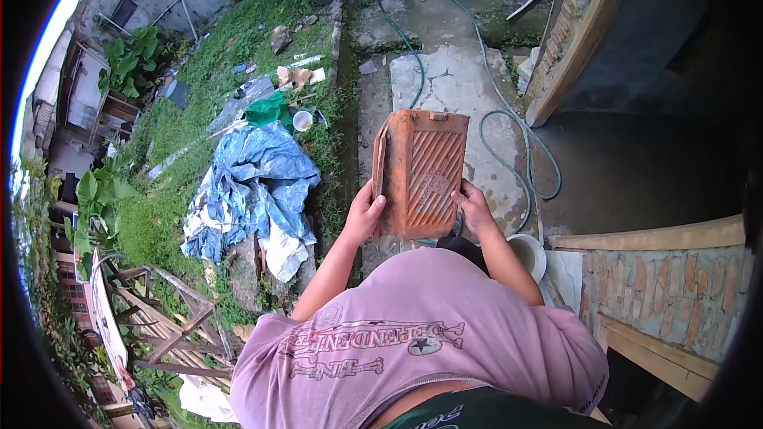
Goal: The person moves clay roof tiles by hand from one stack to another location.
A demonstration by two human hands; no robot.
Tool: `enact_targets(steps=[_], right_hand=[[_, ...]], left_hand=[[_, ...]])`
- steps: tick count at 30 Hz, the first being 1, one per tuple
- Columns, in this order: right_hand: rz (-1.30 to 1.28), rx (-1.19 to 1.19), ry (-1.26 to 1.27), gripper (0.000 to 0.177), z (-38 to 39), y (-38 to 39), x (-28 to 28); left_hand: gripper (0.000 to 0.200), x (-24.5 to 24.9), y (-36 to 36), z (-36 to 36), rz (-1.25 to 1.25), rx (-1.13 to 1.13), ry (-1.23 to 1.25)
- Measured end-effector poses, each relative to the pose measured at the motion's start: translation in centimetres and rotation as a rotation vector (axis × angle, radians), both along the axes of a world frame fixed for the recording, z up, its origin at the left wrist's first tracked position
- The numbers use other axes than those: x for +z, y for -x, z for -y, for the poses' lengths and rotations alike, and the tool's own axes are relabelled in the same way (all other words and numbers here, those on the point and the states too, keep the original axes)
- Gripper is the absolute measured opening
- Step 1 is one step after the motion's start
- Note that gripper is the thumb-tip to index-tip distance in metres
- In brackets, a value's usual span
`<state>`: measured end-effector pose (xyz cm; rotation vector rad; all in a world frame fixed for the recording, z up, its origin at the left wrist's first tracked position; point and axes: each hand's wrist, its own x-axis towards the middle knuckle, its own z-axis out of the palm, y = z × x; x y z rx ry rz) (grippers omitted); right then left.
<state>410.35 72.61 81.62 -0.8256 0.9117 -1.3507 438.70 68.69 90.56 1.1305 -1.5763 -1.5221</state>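
Observation:
Between both hands I hold a small stack of orange-brown clay roof tiles (435, 174), close in front of my body. The top tile has slanting ridges and a stamped mark. At the left edge another tile shows beside it, slightly apart. My left hand (367, 213) is closed on the lower left edge, thumb in view. My right hand (474, 208) grips the lower right edge, with its thumb on the ridged face. The fingers under the stack are hidden.
A green hose (480, 31) loops over the concrete path (445, 71). A crumpled blue tarp (258, 166) lies on the grass at left, near a white cup (303, 120). A pale bucket (526, 256) stands by my right arm, beside a brick wall (660, 294).

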Motion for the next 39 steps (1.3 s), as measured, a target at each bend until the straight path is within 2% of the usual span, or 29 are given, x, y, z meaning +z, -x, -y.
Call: enact_targets(steps=[4, 6, 10, 15, 17, 18, 21, 26, 29, 33, 39], right_hand=[[-0.007, 0.021, 0.002, 0.051, 6.1, 4.2, -0.1], [-0.004, 0.030, -0.011, 0.051, 8.7, 5.9, 0.6], [-0.032, 0.010, 0.010, 0.051, 13.0, 8.8, 2.5], [-0.140, -0.045, 0.079, 0.050, 18.0, 11.9, 3.7], [-0.131, -0.053, 0.071, 0.051, 19.8, 12.8, 4.6], [-0.122, -0.056, 0.072, 0.052, 20.7, 13.2, 4.9], [-0.189, -0.113, 0.135, 0.055, 24.1, 14.3, 4.8], [-0.147, -0.168, 0.132, 0.073, 31.5, 16.1, 3.8], [-0.119, -0.233, 0.136, 0.076, 36.9, 16.3, 4.0], [-0.108, -0.294, 0.165, 0.078, 43.9, 16.3, 4.9], [-0.090, -0.316, 0.127, 0.080, 51.7, 15.2, 6.6]], left_hand=[[0.069, -1.1, 4.3, 6.4, -0.062, 0.021, 0.099], [0.072, -1.2, 5.8, 8.8, 0.015, 0.030, 0.172], [0.079, -0.7, 8.2, 13.0, -0.008, 0.022, 0.197], [0.080, 0.1, 11.3, 18.3, -0.043, 0.002, 0.066], [0.078, -0.5, 12.2, 20.9, 0.016, -0.008, 0.239], [0.078, -1.3, 12.4, 22.2, 0.014, -0.012, 0.231], [0.078, -2.4, 13.5, 27.3, -0.042, -0.058, 0.270], [0.080, -3.1, 15.5, 37.9, 0.009, -0.205, 0.377], [0.079, -1.3, 16.6, 45.2, -0.040, -0.282, 0.408], [0.078, -1.6, 17.3, 53.7, 0.028, -0.283, 0.519], [0.084, 0.8, 16.2, 62.0, -0.012, -0.340, 0.521]])
